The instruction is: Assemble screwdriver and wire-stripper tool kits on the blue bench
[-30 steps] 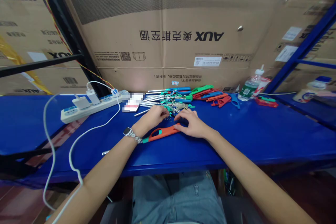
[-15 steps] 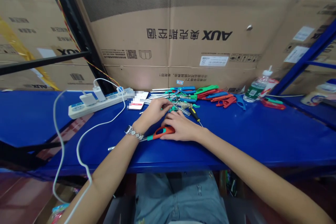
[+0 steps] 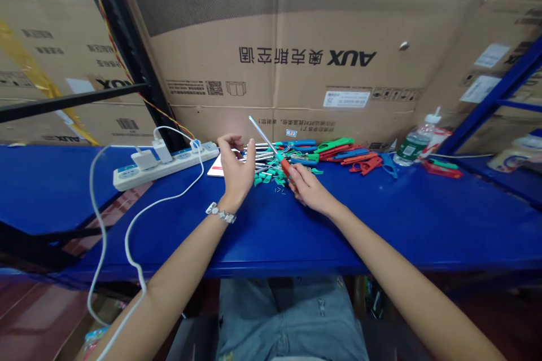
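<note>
My right hand [image 3: 310, 187] is closed around the orange handle of a long-necked lighter [image 3: 286, 169]. Its green collar and metal tube point up and to the left above the table. My left hand [image 3: 237, 172] is raised to the left of it, thumb apart and fingers loosely curled, with nothing visible in its grasp. Beyond both hands lies a pile of metal lighter tubes [image 3: 265, 156] with blue and green parts. Small green plastic pieces [image 3: 266, 176] lie at the pile's near edge, with a few tiny slivers in front.
Red, blue and green plastic handle shells [image 3: 345, 152] lie right of the pile. Farther right stand a water bottle [image 3: 412, 144] and a red item [image 3: 442, 168]. A white power strip [image 3: 165, 164] with plugs and cables is at left. A cardboard sheet [image 3: 203, 28] rises behind the blue table [image 3: 402, 225].
The lighter was lying on the table by my right hand and is now lifted, tube upward. My left hand moved left, away from the green pieces. The yellow-black screwdriver is no longer visible.
</note>
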Demonstrator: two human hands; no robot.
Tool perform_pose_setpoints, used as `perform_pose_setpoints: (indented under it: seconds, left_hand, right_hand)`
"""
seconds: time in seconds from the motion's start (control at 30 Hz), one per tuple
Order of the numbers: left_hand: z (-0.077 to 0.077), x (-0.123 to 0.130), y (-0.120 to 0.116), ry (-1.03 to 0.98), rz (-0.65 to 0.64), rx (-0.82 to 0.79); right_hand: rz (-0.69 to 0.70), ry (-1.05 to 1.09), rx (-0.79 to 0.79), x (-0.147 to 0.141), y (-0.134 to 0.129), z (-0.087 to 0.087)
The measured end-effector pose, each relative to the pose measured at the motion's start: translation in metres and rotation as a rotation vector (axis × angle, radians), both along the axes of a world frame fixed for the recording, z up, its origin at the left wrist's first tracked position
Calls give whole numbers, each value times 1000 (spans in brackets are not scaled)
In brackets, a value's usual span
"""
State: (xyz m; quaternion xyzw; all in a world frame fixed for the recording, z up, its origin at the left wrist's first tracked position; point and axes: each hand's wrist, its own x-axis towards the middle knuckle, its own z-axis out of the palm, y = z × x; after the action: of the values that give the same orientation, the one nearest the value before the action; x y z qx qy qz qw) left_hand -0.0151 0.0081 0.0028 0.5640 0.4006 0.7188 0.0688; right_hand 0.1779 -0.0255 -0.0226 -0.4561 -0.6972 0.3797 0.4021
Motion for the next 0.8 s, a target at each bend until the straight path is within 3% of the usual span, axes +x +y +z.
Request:
perform_pose_setpoints:
  seconds: [0.13,0.2,0.27,0.47,0.8]
  left_hand:
    - [2,10,17,-212,-332,-248]
    - [8,17,24,-227,-502,-303]
    - [13,26,26,-195,-584,-289]
    - [1,39,12,-71,-623,-296]
    - [-3,36,3,-37,-630,-311]
  right_hand:
    - [133,277,-278,-13,-6,2]
    - [178,332,-310,-16,-10,5]
    - [191,359,-303,-16,-12,8]
    - [196,439,-214,-15,-10,12]
    - [179,560,-319,-17,-13,14]
